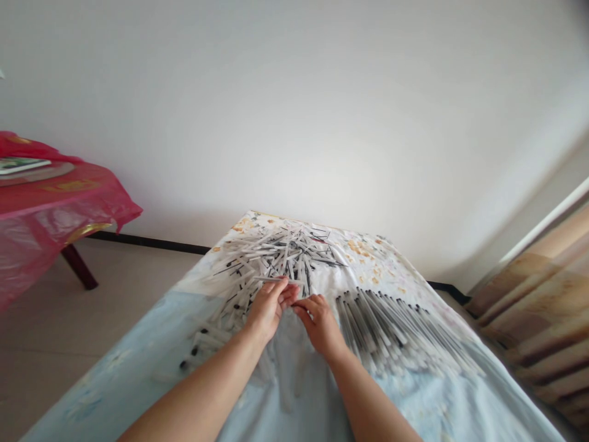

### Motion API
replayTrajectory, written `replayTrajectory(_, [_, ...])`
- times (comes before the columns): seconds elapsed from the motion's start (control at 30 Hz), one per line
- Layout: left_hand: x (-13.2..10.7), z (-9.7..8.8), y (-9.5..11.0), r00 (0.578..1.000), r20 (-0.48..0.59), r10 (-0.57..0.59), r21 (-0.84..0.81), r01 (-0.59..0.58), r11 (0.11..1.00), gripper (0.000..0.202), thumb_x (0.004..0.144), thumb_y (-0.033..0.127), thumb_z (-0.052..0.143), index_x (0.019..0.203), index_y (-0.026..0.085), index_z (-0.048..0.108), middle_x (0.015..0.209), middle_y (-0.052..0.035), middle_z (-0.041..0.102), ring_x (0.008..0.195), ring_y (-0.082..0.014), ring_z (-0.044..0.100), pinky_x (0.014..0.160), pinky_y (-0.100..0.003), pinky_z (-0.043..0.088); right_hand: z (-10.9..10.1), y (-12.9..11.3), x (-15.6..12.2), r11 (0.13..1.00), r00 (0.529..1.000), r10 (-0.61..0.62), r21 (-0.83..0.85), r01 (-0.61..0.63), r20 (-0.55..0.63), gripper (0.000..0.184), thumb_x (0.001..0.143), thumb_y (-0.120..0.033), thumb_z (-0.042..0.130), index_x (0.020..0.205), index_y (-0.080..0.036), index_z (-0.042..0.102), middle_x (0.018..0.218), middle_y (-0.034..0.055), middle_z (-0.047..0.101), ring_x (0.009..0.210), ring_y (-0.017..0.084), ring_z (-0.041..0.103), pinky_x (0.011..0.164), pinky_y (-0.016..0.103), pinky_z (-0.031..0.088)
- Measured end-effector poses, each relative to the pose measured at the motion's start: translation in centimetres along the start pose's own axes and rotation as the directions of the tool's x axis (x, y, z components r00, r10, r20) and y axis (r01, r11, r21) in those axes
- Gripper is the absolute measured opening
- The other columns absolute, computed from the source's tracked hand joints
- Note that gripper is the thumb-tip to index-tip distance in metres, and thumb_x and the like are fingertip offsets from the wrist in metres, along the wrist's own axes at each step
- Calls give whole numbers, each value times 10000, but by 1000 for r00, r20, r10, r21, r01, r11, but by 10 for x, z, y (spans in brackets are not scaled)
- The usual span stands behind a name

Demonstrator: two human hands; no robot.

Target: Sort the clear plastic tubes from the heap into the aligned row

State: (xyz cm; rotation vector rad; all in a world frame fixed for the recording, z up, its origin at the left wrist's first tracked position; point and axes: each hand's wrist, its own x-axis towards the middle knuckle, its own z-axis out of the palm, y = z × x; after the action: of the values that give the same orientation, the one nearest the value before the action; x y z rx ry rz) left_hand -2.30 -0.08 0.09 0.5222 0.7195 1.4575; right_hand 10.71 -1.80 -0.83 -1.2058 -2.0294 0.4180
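Note:
My left hand (271, 302) is over the near edge of a loose heap of white pen barrels and thin dark refills (288, 252). Its fingers are curled around a white pen barrel (269, 279) that lies crosswise. Just beside it, my right hand (319, 322) is closed in a pinch, fingertips close to the left fingers. What sits in that pinch is too small to make out. To the right of it, many slim pens (386, 325) with dark ends lie side by side in a fanned row.
The heap rests on a table with a pale flowered cloth (138, 368). Several barrels with black ends (196, 350) lie at its left. A white wall (294, 123) stands behind. A red-covered table (92, 190) is at the left, a patterned curtain (552, 307) at the right.

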Motion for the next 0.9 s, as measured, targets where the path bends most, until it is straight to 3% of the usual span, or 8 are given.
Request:
replayTrajectory(0.07, [1,0,-1,1000,-4,-12,3,12,1000,174,670,182,634,811,134,545,685,-61,674,660,-156,645,622,-253,507,-6,9,2,980,994,94,181,-83,-53,209,815,-320,462,874,-214,633,782,43,608,762,179,533,723,307,400])
replayTrajectory(0.17, [0,1,-3,999,-10,-34,12,34,999,176,670,174,635,816,137,545,682,-56,675,665,-154,645,622,-252,506,-9,24,3,882,965,254,425,-202,-68,239,774,-376,501,881,-192,610,746,37,632,684,173,560,644,293,434])
replayTrajectory(0.3, [0,2,-5,999,1,-50,33,50,998,186,666,183,641,823,134,555,682,-61,677,668,-159,646,615,-251,504,-8,35,4,758,947,314,620,-205,-71,305,752,-417,510,911,-162,567,782,58,652,655,166,572,613,302,452])
replayTrajectory(0.5, [-1,1,-7,999,12,-39,58,38,998,214,657,211,656,831,133,559,698,-68,678,680,-166,647,615,-254,504,-11,31,4,747,935,334,639,-186,-119,301,746,-414,521,908,-167,578,771,42,630,646,144,541,620,285,439])
replayTrajectory(0.9, [-2,2,-10,999,18,-39,93,37,995,223,654,219,662,828,141,547,710,-60,671,686,-171,643,607,-260,506,-9,27,6,703,940,329,689,-176,-96,256,721,-362,564,901,-182,584,791,35,636,677,148,535,652,288,427])
